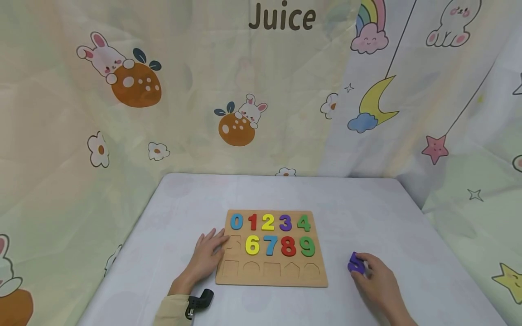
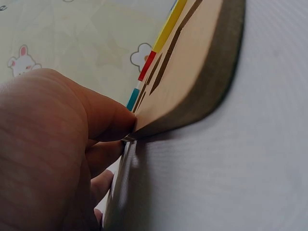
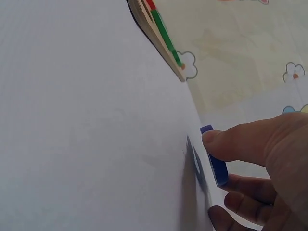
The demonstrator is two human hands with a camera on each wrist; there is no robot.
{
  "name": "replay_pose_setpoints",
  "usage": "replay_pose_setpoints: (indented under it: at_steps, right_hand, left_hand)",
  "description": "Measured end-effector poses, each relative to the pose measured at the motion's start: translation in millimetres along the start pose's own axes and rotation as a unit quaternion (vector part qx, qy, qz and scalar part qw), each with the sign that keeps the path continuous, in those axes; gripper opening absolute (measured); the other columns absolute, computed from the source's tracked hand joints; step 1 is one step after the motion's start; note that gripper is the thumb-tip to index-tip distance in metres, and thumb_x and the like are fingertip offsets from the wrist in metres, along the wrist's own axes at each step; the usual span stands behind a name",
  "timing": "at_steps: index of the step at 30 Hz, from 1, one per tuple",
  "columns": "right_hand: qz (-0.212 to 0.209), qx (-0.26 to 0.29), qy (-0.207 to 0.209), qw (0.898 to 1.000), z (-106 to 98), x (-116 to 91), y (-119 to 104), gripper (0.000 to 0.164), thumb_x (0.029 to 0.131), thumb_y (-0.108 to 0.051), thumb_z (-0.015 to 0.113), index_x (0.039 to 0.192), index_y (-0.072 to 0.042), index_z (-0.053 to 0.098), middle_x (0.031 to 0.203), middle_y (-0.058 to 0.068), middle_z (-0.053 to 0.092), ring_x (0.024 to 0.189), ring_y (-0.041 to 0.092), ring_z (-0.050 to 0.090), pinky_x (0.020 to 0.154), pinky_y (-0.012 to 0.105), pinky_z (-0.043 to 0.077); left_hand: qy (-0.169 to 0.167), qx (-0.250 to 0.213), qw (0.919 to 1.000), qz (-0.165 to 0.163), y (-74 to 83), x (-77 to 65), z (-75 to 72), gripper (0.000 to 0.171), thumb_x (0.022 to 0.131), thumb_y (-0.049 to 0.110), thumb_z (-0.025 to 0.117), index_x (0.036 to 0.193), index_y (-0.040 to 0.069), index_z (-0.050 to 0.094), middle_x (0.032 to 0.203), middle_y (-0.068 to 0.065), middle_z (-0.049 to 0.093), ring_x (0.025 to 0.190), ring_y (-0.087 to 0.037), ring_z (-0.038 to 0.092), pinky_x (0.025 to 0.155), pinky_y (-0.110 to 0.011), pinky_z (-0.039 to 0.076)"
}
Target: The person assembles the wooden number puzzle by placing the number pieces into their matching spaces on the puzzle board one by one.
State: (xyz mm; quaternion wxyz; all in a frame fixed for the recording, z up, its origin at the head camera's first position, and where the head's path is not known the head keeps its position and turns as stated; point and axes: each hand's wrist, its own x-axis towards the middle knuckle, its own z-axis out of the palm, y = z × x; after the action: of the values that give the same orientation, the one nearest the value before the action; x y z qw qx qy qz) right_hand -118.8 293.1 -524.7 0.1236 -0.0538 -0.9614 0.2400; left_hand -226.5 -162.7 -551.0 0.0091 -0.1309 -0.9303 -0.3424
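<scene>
A wooden number puzzle board [image 1: 277, 280] lies on the table. My left hand [image 1: 208, 253] is at its left edge, with thumb and fingertips touching the side; the left wrist view shows the thumb [image 2: 110, 120] right against the board's edge. To the right of the board, my right hand [image 1: 379, 280] pinches a purple number 5 piece [image 1: 355, 263] between thumb and fingers. In the right wrist view this piece [image 3: 219, 168] is seen edge-on, close over the table with its shadow beside it. An outlined recess [image 1: 234, 242] lies left of the yellow 6 [image 1: 252, 245].
Coloured numbers 0 to 4 fill the board's top row, and 6, 7, 8 and 9 sit in the middle row. Outlined shapes [image 1: 272, 269] run along the bottom row. A white cloth covers the table [image 1: 179, 199]; a printed curtain [image 1: 195, 59] hangs behind.
</scene>
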Motion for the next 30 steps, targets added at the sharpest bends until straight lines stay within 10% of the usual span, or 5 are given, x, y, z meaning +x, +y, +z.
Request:
replay_pose_setpoints:
  at_steps: [30]
  right_hand:
    - [-0.088, 0.050, 0.037, 0.994, 33.3, 52.6, -22.7, 0.046, 0.074, -0.001, 0.075, 0.118, 0.002, 0.062, 0.122, 0.026, 0.060, 0.111, 0.045, 0.059, 0.090, 0.057, 0.053]
  left_hand:
    - [0.010, 0.002, 0.9999, -0.001, 0.4, -1.7, 1.3, 0.039, 0.095, 0.013, 0.059, 0.134, 0.012, 0.060, 0.152, -0.006, 0.043, 0.148, -0.031, 0.021, 0.122, -0.051, 0.003]
